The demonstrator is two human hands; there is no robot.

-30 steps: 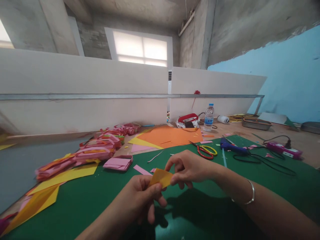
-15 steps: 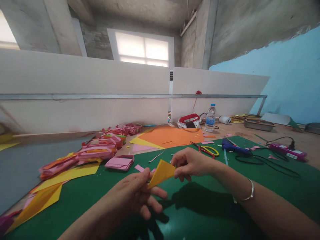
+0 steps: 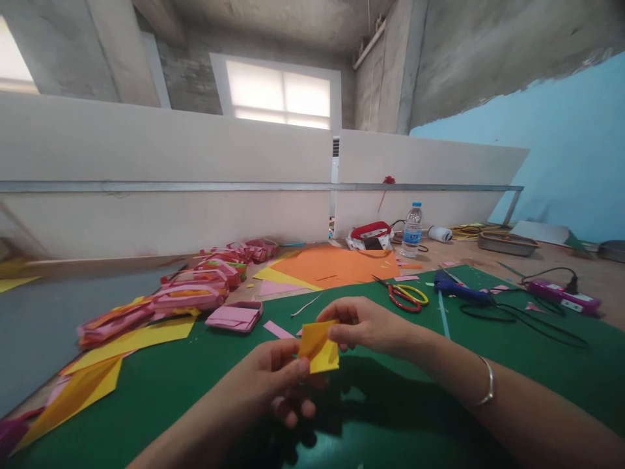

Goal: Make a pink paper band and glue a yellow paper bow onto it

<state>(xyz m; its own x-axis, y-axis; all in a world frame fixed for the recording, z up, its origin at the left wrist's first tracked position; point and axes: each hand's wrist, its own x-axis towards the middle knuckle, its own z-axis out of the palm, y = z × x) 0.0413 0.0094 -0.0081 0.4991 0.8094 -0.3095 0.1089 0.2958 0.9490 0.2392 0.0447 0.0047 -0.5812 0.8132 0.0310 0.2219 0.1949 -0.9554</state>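
Observation:
A small piece of yellow paper, roughly square with a crease across it, is held above the green mat. My left hand pinches its left side between thumb and fingers. At its upper right, my right hand grips the edge with thumb and forefinger; a silver bangle circles that wrist. Just beyond the hands lie a folded pink paper piece and a pink strip. Scissors with red and yellow handles rest behind my right hand.
Pink paper bundles line the left, beside yellow sheets. Orange paper lies at the back. Rightward are a blue glue gun, its black cord, a purple power strip and a water bottle. White panels stand behind.
The yellow paper has gone from a folded triangle to an opened, squarish shape. My right hand has shifted slightly left, and my left fingers have curled more around the paper.

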